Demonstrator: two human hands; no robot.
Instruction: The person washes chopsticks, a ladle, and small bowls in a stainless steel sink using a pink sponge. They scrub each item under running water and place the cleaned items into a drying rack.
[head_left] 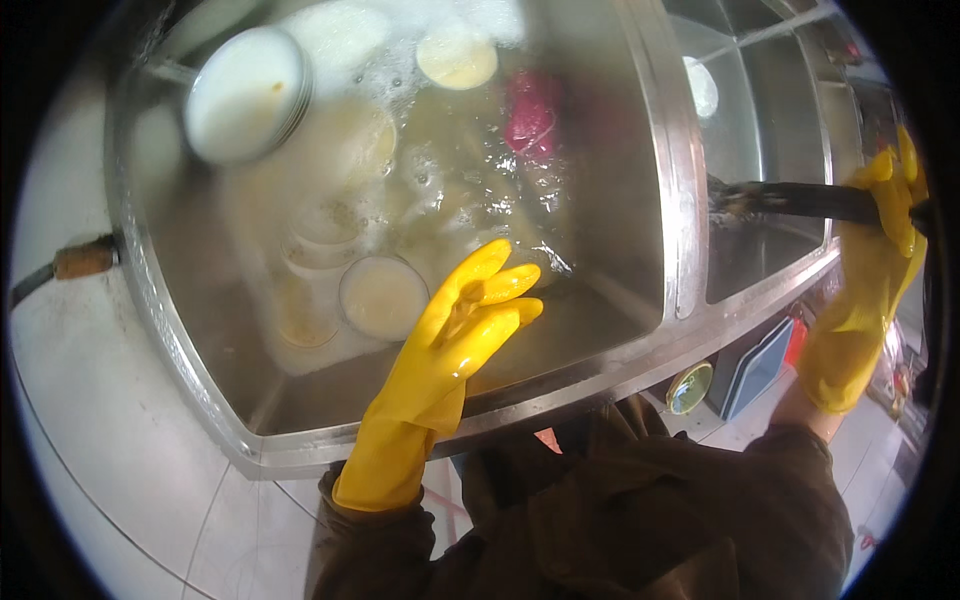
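"Hanging half open above the cloudy water point(445, 200), the fingers of the yellow-gloved left hand point(462, 345) hold nothing, do they?"

"Nothing that shows. Just beside them, a round bowl point(384, 298) sits in the water."

"And the right hand point(890, 198)?"

"Its fingers curl closed over a dark tube point(790, 201), which reaches across the second basin point(790, 110); the palm side is hidden."

"What lies farther out?"

"A stack of white dishes point(240, 100) at the far left of the main basin point(640, 230), a pale round dish point(457, 60) near the far edge, and a pink bundle point(530, 115) to its right. More round shapes blur under the foam point(330, 40)."

"How far along does the work look?"

"Not far, it seems: the stack, the bowl and the loose dish are all in the sudsy main basin, so much appears left. One pale round thing point(702, 88) shows by the second basin; whether it counts as done, nobody can tell."
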